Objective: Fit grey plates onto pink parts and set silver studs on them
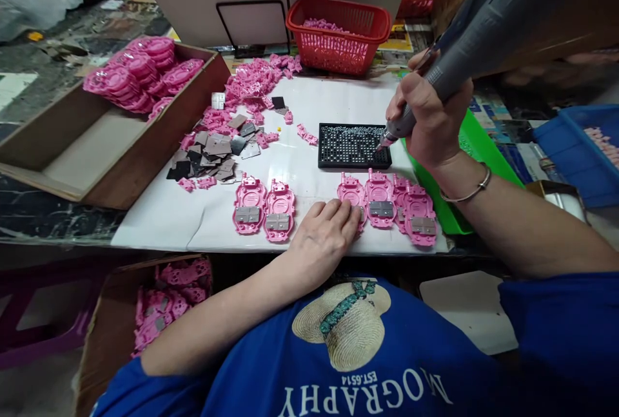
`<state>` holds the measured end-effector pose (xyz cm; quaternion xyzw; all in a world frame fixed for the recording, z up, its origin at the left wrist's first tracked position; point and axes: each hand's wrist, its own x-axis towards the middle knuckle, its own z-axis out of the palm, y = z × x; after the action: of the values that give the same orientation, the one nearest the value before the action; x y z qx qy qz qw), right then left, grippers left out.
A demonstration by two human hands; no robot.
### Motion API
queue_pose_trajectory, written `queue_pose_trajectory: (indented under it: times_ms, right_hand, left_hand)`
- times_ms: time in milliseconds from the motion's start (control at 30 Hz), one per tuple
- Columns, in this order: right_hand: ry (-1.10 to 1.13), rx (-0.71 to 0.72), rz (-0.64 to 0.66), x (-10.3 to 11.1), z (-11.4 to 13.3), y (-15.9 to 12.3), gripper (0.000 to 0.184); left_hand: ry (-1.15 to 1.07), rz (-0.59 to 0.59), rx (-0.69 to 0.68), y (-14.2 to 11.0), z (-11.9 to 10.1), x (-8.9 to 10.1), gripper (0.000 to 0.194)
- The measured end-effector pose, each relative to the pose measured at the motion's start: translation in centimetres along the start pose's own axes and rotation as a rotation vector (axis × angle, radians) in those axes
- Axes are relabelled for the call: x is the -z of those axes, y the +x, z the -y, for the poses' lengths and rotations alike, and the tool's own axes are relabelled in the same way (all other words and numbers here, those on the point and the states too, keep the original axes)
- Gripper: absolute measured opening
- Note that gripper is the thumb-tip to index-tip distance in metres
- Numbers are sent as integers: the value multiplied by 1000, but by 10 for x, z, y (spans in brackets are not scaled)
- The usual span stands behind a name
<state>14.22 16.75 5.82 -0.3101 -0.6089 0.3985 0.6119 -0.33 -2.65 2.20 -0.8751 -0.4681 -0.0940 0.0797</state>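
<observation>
My right hand (432,114) is wrapped round a grey electric screwdriver (464,37), tilted with its tip down at the right part of a black screw tray (355,164). Small screws fill many of the tray's holes. Below the tray, my left hand (325,233) rests with bent fingers over the lower part of a pink plastic shell (351,188), holding it against the table; the thumb is hidden. Right of it lie several more pink shells (380,185) with grey metal plates screwed on. Two similar shells (250,194) lie to the left of my left hand.
Loose metal plates (217,146) and small pink parts (251,82) are heaped at the left. Beyond stands a cardboard box (149,140) of stacked shells. A red basket (338,43) is at the back, a green tray (488,153) at the right. Another box (111,314) sits below the table edge.
</observation>
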Motion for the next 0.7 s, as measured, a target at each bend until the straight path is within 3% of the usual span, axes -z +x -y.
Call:
queue_pose_trajectory:
  times_ms: [367,567,700]
  right_hand:
    - [-70,21,15,0,-2,1,39]
    - [7,67,-23,-8,28,0,38]
    - [61,-3,21,-19,51,-16,29]
  left_hand:
    - [-52,8,3,1,0,-3,35]
    - [-101,19,8,2,1,-4,35]
    - [-117,19,7,3,1,-2,35]
